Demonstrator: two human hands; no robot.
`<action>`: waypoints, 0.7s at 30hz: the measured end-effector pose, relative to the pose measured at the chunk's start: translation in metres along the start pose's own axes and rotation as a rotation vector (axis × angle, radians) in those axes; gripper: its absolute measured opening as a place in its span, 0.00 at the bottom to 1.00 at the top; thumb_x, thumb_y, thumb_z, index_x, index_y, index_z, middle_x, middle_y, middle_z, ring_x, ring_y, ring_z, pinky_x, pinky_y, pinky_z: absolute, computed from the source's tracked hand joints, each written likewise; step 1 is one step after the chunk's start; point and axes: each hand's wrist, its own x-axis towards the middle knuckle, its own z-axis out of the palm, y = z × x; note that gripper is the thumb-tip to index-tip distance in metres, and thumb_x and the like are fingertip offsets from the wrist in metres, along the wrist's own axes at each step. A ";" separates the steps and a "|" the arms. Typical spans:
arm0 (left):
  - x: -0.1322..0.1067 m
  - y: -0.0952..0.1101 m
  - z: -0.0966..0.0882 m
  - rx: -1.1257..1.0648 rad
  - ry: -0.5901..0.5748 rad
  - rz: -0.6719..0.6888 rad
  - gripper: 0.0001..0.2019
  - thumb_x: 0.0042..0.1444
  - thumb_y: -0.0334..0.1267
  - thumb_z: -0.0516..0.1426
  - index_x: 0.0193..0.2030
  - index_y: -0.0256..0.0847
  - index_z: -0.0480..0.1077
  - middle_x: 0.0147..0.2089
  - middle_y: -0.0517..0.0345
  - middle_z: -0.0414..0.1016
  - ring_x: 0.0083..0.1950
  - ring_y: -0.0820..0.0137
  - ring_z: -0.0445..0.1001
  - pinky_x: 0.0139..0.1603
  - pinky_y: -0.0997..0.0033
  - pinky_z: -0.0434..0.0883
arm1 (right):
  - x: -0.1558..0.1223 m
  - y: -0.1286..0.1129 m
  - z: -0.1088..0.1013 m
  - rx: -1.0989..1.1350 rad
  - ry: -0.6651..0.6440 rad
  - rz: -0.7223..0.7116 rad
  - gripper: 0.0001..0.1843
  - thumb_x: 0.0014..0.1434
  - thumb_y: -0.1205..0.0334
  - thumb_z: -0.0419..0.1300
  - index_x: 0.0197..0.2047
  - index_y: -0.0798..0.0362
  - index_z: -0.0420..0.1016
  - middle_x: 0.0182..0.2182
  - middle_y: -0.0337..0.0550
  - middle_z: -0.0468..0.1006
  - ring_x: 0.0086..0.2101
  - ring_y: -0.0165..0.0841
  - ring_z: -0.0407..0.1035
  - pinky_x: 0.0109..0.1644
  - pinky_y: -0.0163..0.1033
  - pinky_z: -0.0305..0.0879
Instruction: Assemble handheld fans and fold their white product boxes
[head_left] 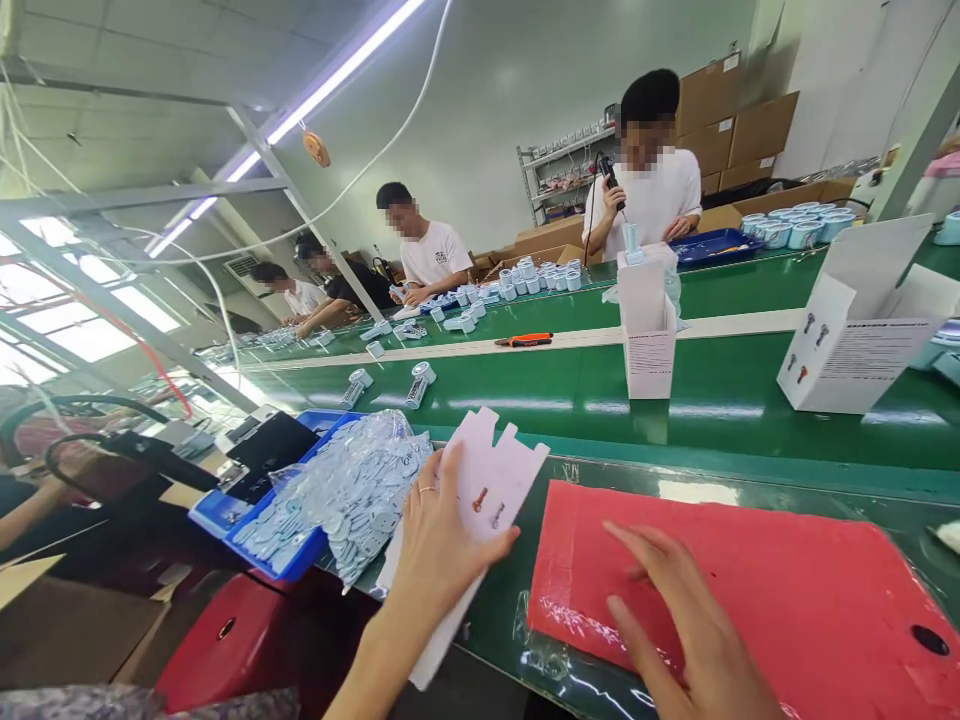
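My left hand (441, 535) grips a flat, folded white carton (501, 462) from above. The carton has cut tabs at its far end and small printed pictures in orange and grey, and its near end hangs past the bench edge. Over a red board (780, 590) wrapped in clear film, my right hand (686, 620) is open, fingers apart, with nothing in it. Whether its fingertips touch the board, I cannot tell. Left of the carton lies a clear bag of small pale blue parts (367, 490), partly on a blue tray (300, 560) of similar pieces.
Beyond the bench runs a green conveyor (480, 385). Standing there are an opened white box (649, 350) and a larger white box (847, 350). An orange-handled tool (529, 341) and pale blue devices (421, 385) lie nearby. Several people work across the line. A red stool (225, 640) is below left.
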 end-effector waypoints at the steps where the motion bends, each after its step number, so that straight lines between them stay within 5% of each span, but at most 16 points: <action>1: -0.010 0.011 -0.006 -0.031 0.093 0.070 0.59 0.46 0.53 0.72 0.81 0.48 0.47 0.79 0.41 0.46 0.77 0.43 0.56 0.76 0.42 0.62 | 0.008 -0.013 -0.002 0.082 0.009 0.033 0.25 0.81 0.51 0.49 0.77 0.36 0.63 0.68 0.45 0.68 0.51 0.40 0.77 0.46 0.41 0.82; 4: -0.040 0.047 -0.015 -0.041 0.425 0.252 0.53 0.49 0.49 0.72 0.78 0.50 0.53 0.77 0.38 0.50 0.73 0.38 0.58 0.71 0.35 0.61 | 0.027 -0.039 -0.001 0.115 0.078 -0.025 0.29 0.80 0.52 0.51 0.81 0.34 0.57 0.73 0.46 0.58 0.55 0.44 0.75 0.44 0.44 0.84; 7: -0.057 0.075 -0.009 -0.038 0.618 0.242 0.42 0.58 0.47 0.67 0.77 0.46 0.56 0.74 0.32 0.50 0.70 0.36 0.60 0.67 0.32 0.60 | 0.033 -0.051 0.011 -0.003 0.206 -0.002 0.35 0.78 0.51 0.53 0.83 0.41 0.52 0.77 0.52 0.46 0.58 0.52 0.71 0.47 0.56 0.83; 10: -0.060 0.088 0.004 -0.067 0.657 0.212 0.37 0.64 0.41 0.63 0.78 0.48 0.56 0.76 0.33 0.48 0.71 0.35 0.58 0.68 0.31 0.55 | 0.030 -0.059 0.022 0.072 0.243 0.148 0.34 0.79 0.48 0.51 0.83 0.45 0.52 0.77 0.52 0.46 0.62 0.54 0.66 0.58 0.64 0.77; 14: -0.060 0.095 0.015 -0.120 0.713 0.235 0.38 0.66 0.45 0.64 0.80 0.51 0.57 0.76 0.35 0.51 0.71 0.34 0.57 0.72 0.28 0.48 | 0.033 -0.066 0.014 0.427 0.258 0.425 0.30 0.76 0.39 0.56 0.71 0.47 0.71 0.75 0.46 0.53 0.66 0.50 0.63 0.65 0.53 0.73; 18: -0.063 0.103 0.012 -0.145 0.736 0.270 0.46 0.68 0.49 0.66 0.84 0.49 0.46 0.72 0.32 0.55 0.69 0.37 0.62 0.71 0.30 0.55 | 0.043 -0.080 -0.001 0.812 0.300 0.602 0.30 0.64 0.35 0.69 0.55 0.49 0.71 0.58 0.47 0.73 0.57 0.43 0.71 0.50 0.37 0.77; 21: -0.066 0.102 0.002 -0.291 0.715 0.338 0.38 0.75 0.36 0.57 0.85 0.47 0.44 0.66 0.37 0.67 0.65 0.49 0.71 0.65 0.49 0.71 | 0.043 -0.096 -0.007 0.865 0.255 0.554 0.31 0.60 0.35 0.70 0.54 0.49 0.71 0.47 0.46 0.75 0.45 0.41 0.75 0.39 0.36 0.76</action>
